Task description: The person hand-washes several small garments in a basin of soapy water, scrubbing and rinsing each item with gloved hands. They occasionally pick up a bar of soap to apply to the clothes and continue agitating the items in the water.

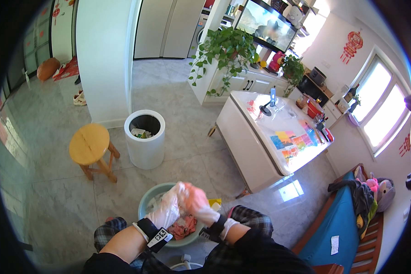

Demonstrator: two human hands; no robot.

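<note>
A round pale green basin (144, 198) stands on the floor between my knees, with whitish suds or water and a coral-pink cloth (184, 227) inside. Above the basin, my left hand (169, 205) and my right hand (196, 202) are close together, both in thin translucent gloves with dark bands at the wrists. Pink material shows between and around my fingers; it looks like part of the cloth, and both hands are closed on it. The fingers are partly blurred. Just right of the basin lies a yellow item (215, 202) with something white on it.
A round wooden stool (89, 144) and a white waste bin (145, 150) holding rubbish stand ahead to the left. A white table (253, 150) with colourful sheets and a phone stand is ahead right. A wooden bench with a blue cushion (332, 222) runs along the right.
</note>
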